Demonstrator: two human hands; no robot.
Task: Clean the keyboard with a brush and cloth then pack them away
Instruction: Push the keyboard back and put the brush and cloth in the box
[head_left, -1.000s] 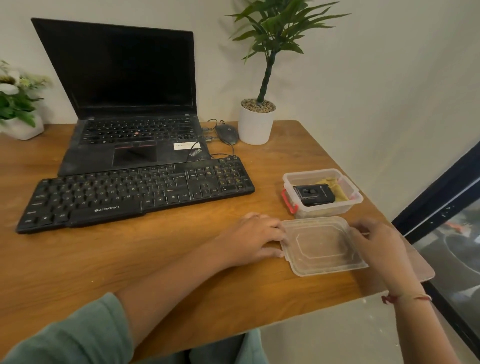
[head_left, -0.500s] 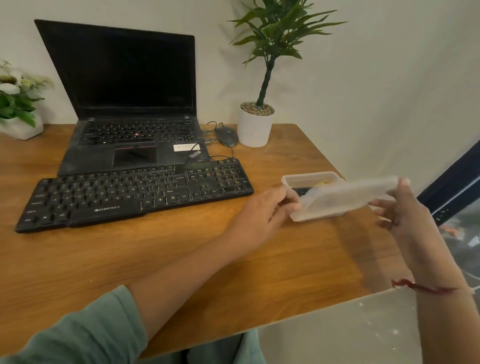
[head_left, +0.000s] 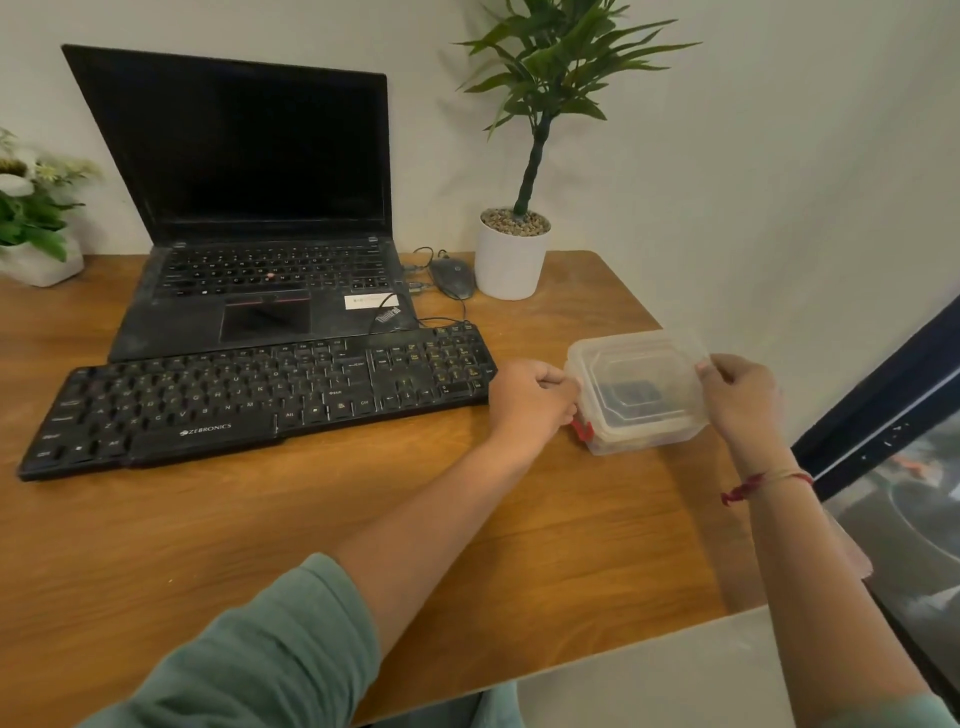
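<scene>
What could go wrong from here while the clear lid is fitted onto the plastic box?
1. The clear plastic lid, pinched at its ends by the left hand and right hand, may seat crooked on the clear rectangular plastic box.
2. The box stands near the right edge of the wooden table; a sideways push could slide it off.
3. The red latch sits just below the left hand and might be left unfastened.

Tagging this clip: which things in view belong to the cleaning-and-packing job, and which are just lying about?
Job: keyboard; plastic box; lid, gripped by left hand and right hand.
Lying about: laptop; mouse; potted plant; flower pot at the left edge.
</scene>
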